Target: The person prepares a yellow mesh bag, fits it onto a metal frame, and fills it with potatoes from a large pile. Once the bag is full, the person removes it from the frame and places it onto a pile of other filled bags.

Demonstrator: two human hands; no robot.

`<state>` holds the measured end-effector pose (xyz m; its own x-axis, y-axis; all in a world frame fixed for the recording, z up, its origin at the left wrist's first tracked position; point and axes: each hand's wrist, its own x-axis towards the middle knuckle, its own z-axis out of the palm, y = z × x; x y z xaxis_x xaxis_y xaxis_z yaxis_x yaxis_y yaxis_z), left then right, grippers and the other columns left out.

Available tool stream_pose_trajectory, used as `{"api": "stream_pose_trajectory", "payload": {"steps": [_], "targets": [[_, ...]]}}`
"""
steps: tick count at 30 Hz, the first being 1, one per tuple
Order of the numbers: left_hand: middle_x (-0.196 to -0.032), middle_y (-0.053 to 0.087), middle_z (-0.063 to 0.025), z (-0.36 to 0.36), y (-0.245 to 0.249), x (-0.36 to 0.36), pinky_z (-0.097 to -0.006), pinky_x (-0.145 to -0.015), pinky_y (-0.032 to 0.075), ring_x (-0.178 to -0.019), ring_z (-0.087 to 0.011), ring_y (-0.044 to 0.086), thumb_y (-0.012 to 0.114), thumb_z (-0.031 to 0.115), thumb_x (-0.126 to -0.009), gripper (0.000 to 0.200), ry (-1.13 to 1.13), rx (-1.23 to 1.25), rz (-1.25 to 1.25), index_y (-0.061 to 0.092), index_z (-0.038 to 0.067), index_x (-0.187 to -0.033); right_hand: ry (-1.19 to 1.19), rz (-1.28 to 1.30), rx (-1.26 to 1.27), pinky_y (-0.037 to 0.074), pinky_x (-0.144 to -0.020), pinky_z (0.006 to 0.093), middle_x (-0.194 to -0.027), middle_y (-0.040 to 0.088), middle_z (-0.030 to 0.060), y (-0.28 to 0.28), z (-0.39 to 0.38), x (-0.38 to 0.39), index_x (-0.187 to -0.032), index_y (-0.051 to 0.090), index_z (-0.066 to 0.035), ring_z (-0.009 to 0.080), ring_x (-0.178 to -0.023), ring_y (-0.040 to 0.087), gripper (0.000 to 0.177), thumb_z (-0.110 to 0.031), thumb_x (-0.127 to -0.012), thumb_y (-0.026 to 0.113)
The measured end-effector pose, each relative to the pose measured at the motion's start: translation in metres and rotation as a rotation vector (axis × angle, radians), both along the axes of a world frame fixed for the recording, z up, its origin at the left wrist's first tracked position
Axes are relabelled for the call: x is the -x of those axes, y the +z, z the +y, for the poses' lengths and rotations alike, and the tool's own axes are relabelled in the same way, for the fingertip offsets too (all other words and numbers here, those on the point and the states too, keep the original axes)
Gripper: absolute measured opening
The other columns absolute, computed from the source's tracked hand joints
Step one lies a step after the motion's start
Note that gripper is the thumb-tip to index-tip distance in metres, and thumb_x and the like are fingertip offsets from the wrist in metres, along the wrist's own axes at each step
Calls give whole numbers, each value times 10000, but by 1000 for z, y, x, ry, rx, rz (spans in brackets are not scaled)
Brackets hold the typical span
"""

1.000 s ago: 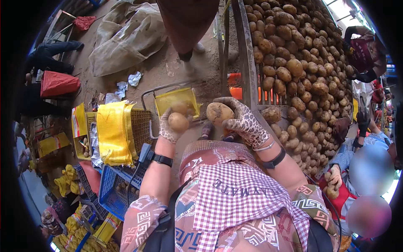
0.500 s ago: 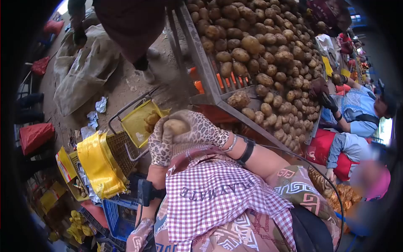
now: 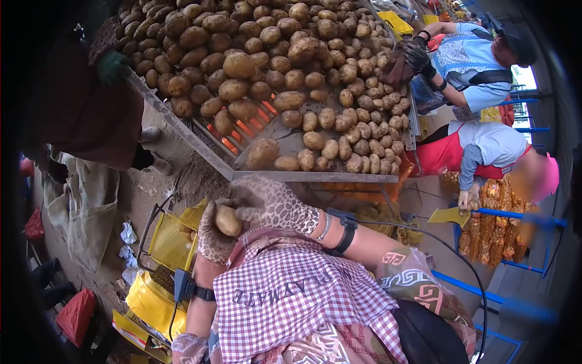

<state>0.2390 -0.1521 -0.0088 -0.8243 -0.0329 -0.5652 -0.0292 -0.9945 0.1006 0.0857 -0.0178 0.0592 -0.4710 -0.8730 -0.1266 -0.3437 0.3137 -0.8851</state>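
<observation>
A potato (image 3: 228, 221) rests in my left hand (image 3: 213, 233), whose leopard-print gloved fingers curl around it. Just to its right, my right hand (image 3: 267, 203), in a matching glove, has its fingers apart beside the potato and is blurred; whether it touches the potato is hard to tell. Both hands are in front of the checked apron, below the metal edge of a sorting table (image 3: 315, 176). Many potatoes (image 3: 260, 54) are heaped on that table, and a large knobbly one (image 3: 262, 153) lies near its front corner.
A yellow mesh bag (image 3: 173, 239) hangs on a frame at the left, above yellow sacks (image 3: 151, 303). One person (image 3: 85, 109) stands at the table's left. Two co-workers (image 3: 473, 67) are at the right, near orange net bags (image 3: 491, 224). A blue rail (image 3: 467, 288) runs at lower right.
The view has swung right, so more of the table shows. My right hand has shifted from around the potato to its side, with the fingers opened. The potato stays in my left hand.
</observation>
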Motion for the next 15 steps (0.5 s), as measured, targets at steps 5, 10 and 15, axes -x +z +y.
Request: {"api": "stream_pose_trajectory", "payload": {"steps": [5, 10, 15], "targets": [[-942, 678, -135, 12, 10, 17, -454, -770, 542, -854, -302, 650, 518, 390, -952, 394, -26, -88, -149, 642, 56, -783, -471, 533, -38, 515, -832, 364, -1050, 646, 156, -51, 36, 101, -1108, 623, -19, 277, -946, 634, 305, -73, -811, 659], [-948, 673, -140, 17, 3, 30, -433, -766, 544, -819, -297, 651, 503, 370, -961, 379, -120, -121, -34, 641, 34, -854, -463, 762, -289, 424, -1008, 438, -1255, 530, 209, -72, -8, 168, -1287, 543, -88, 366, -1155, 528, 560, -245, -781, 725], [-1113, 644, -163, 27, 5, 65, -466, -744, 549, -894, -321, 666, 545, 369, -926, 491, -134, 6, -65, 517, 30, -1280, -269, 526, -697, 416, -1042, 422, -1376, 442, 225, -49, -32, 204, -1371, 486, -134, 395, -1243, 476, 657, -406, -812, 700]]}}
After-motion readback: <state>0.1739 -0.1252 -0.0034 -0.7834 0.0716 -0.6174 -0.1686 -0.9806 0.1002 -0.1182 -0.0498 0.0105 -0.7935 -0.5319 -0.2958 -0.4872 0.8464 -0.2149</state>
